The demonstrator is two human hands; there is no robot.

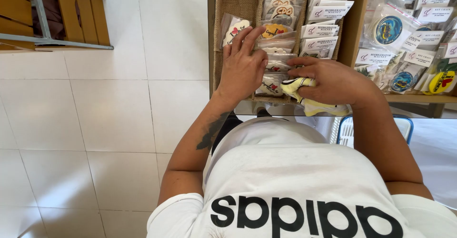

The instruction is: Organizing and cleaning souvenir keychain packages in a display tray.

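Note:
My left hand (243,66) lies flat on a row of small clear-bagged magnets (276,52) in a burlap-lined wooden tray (236,2), fingers spread over the packets. A heart-printed packet (233,29) sits just above its fingertips. My right hand (333,80) is closed around a yellow and white cloth (304,93), its fingertips touching the packet row from the right side.
More packets with white header cards (326,14) fill the tray's right column. A second wooden compartment (414,33) at right holds round badges and key chains. White tiled floor (109,109) spreads to the left, with a wooden bench (57,14) at top left. A blue basket (350,131) sits below.

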